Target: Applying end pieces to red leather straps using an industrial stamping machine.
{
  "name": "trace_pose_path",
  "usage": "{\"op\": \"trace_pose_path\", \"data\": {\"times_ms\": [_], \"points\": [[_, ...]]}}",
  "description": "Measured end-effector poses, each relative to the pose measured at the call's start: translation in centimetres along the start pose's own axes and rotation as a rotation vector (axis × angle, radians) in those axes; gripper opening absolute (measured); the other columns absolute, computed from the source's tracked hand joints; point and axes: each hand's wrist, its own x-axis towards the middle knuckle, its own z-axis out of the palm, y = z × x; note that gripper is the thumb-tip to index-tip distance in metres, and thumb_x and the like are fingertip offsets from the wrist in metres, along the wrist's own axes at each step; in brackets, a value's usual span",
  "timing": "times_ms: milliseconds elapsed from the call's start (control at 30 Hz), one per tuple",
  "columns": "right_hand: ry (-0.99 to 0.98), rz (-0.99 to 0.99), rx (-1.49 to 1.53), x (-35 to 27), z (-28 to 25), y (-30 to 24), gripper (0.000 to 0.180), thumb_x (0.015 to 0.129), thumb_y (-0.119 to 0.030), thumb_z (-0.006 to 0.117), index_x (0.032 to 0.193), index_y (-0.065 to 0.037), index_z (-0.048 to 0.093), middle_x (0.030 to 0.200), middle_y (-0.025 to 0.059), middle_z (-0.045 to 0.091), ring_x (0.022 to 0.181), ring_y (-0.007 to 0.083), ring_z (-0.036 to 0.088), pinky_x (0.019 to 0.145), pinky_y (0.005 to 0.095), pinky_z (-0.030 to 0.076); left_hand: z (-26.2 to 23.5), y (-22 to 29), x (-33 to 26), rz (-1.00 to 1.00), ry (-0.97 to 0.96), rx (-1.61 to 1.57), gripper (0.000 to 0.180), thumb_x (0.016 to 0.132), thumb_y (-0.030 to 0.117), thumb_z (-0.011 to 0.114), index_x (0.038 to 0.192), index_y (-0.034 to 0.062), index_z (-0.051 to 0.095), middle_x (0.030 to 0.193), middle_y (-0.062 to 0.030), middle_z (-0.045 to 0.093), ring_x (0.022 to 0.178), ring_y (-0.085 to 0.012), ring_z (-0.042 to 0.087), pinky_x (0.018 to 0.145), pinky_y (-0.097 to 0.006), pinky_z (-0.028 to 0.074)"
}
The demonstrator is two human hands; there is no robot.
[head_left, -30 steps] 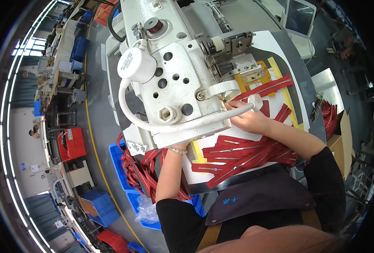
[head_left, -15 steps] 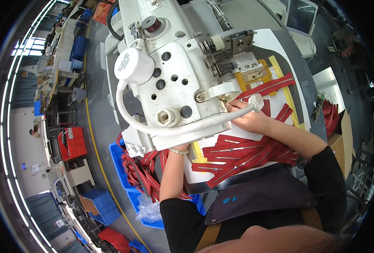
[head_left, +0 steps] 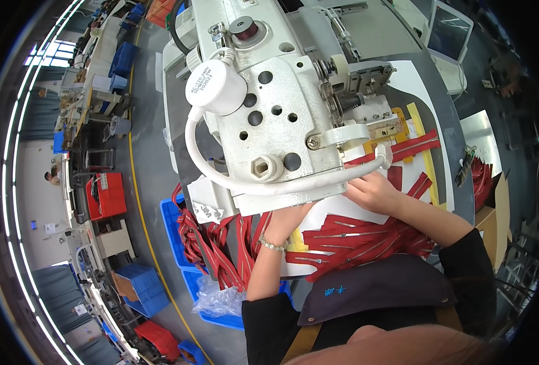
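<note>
A white sewing machine head [head_left: 287, 140] fills the middle and covers the fingers of both hands in part. My left hand [head_left: 286, 222], a beaded bracelet at its wrist, reaches under the machine's front edge; its fingertips are hidden. My right hand [head_left: 373, 192] is at the right of the machine head, fingers curled in and pressed together; what they hold, if anything, is out of sight. Just beyond it a red zipper [head_left: 412, 146] lies slanted beside the yellow clamp frame. Several red zippers with metal teeth [head_left: 360, 240] overlap in a pile between my forearms.
More red zippers [head_left: 221, 258] hang at the left over a blue bin [head_left: 173, 237], with a clear plastic bag [head_left: 217, 298] by it. A white lamp arm [head_left: 281, 188] curves across the machine's front. On the right are a screen [head_left: 450, 31] and a cardboard box [head_left: 497, 225].
My left hand has come further into sight under the machine's front edge, moving right. My right hand stays close to the machine with its fingers still curled. The whole view has shifted slightly.
</note>
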Motion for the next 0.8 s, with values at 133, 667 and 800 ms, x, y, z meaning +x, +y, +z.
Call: {"op": "trace_pose_path", "data": {"times_ms": [133, 667, 800], "points": [[-0.022, 0.006, 0.000, 0.2, -0.4, -0.2, 0.012, 0.073, -0.010, 0.060, 0.081, -0.004, 0.054, 0.110, 0.0152, 0.061, 0.101, 0.0267, 0.059, 0.074, 0.0330, 0.052, -0.2, 1.0, 0.0, -0.078, -0.002, -0.066, 0.050, 0.082, 0.044, 0.068, 0.100, -0.0021, 0.066, 0.098, -0.0177, 0.066, 0.094, -0.0337, 0.060, 0.086, -0.040, 0.045], [0.124, 0.373, -0.103, 4.7, -0.6, 4.8, 0.032, 0.077, -0.023, 0.069, 0.098, -0.002, 0.056, 0.095, 0.0120, 0.054, 0.089, 0.0315, 0.052, 0.082, 0.0407, 0.040, -0.1, 0.2, -0.2, -0.192, -0.060, -0.117, 0.058, 0.079, 0.048, 0.070, 0.106, -0.0025, 0.063, 0.100, -0.0196, 0.065, 0.094, -0.0362, 0.059, 0.086, -0.042, 0.045], [0.018, 0.374, -0.087, 3.7, -0.5, 4.2, 0.033, 0.076, -0.025, 0.070, 0.095, -0.003, 0.055, 0.099, 0.0115, 0.055, 0.093, 0.0296, 0.052, 0.081, 0.0395, 0.039, 0.1, 0.1, -0.3, -0.145, -0.020, -0.076, 0.059, 0.079, 0.049, 0.069, 0.106, -0.0026, 0.063, 0.099, -0.0199, 0.065, 0.094, -0.0364, 0.059, 0.086, -0.041, 0.045]]}}
